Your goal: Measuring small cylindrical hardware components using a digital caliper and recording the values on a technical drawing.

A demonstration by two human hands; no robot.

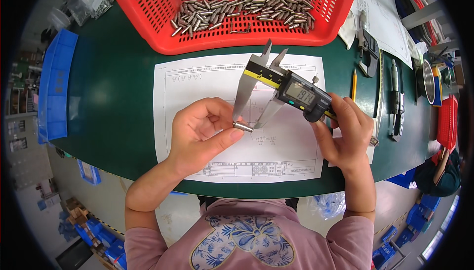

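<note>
My left hand (205, 131) pinches a small metal pin (242, 127) between thumb and fingers. The pin lies between the lower jaws of a digital caliper (281, 85), one jaw close to each end. My right hand (345, 129) grips the caliper's right end, thumb and fingers around the beam beside the display. Beneath both hands spreads a printed drawing sheet (177, 97) on the green table. Above it, a red perforated basket (163, 38) holds a heap of similar metal pins (247, 7).
A blue bin (58, 82) stands at the table's left edge. On the right lie a micrometer (368, 53), a yellow pencil (354, 85), another measuring tool (396, 99) and a second paper sheet (385, 18). Farther right are a round metal bowl (425, 82) and a red basket (447, 122).
</note>
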